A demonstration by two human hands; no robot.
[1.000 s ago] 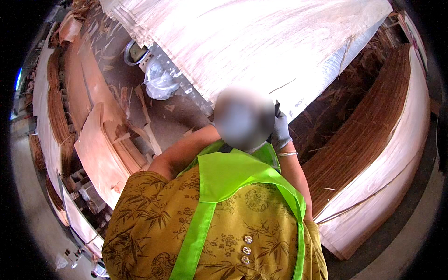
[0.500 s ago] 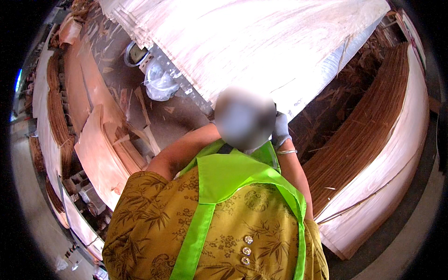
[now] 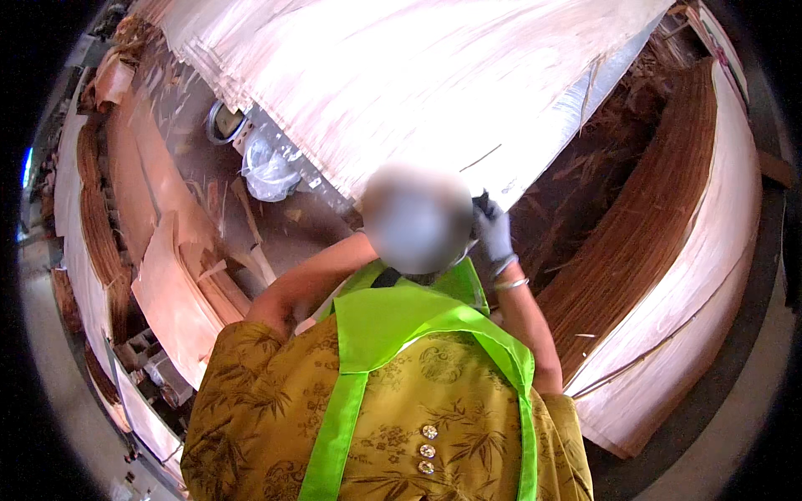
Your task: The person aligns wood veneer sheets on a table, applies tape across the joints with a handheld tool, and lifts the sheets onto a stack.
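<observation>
right hand [image 3: 494,235]: gloved, raised beside head, grip around small dark object [image 3: 481,203], barely moved | left hand: hidden, grip cannot tell | veneer sheet [image 3: 401,75] unchanged

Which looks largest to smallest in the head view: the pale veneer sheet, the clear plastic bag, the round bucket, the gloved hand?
1. Pale veneer sheet, by far.
2. Clear plastic bag.
3. Round bucket and gloved right hand look similar; the hand is nearer the camera, so unranked.
</observation>
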